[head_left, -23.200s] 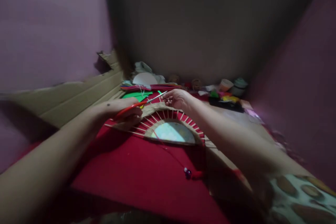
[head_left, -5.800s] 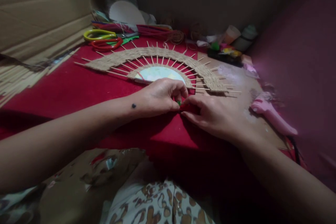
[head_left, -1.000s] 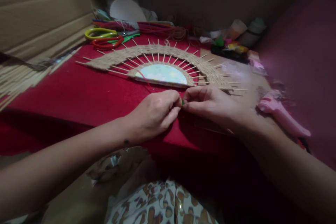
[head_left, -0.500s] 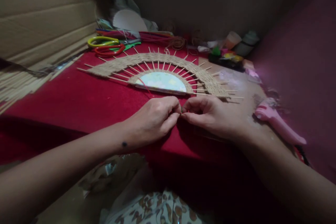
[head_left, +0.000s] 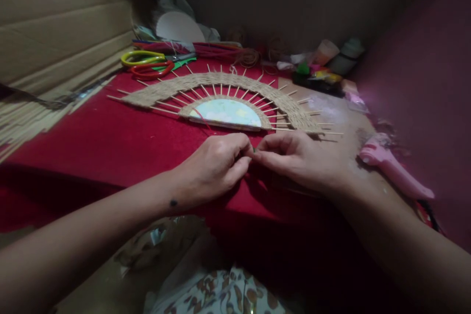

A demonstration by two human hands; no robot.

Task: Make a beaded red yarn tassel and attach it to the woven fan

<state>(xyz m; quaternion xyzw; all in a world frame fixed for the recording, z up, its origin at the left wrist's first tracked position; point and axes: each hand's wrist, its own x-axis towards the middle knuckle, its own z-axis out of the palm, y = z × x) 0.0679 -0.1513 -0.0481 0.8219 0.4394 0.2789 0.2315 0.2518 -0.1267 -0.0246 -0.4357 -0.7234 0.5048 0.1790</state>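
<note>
My left hand (head_left: pixel 226 162) and my right hand (head_left: pixel 294 157) meet fingertip to fingertip above the red cloth (head_left: pixel 91 147). Both are pinched around a tiny green thing (head_left: pixel 253 149), mostly hidden by the fingers. Just beyond them lies a half-round woven fan shape with thin sticks; its outer woven band (head_left: pixel 221 78) arches around a pale blue-green half disc (head_left: pixel 224 112) with a woven rim. A thin red strand (head_left: pixel 201 118) rests across the left part of the half disc.
Scissors with yellow and red handles (head_left: pixel 152 67) lie at the back left, near coloured strips (head_left: pixel 213 51). A pink glue gun (head_left: pixel 395 167) rests at the right on a brown board (head_left: pixel 331 113). Cardboard (head_left: pixel 66 29) stands at the left, beside many thin sticks (head_left: pixel 47 120).
The fingertips of both hands have shifted slightly, and less of the small green thing shows between them. The camera view has moved a little.
</note>
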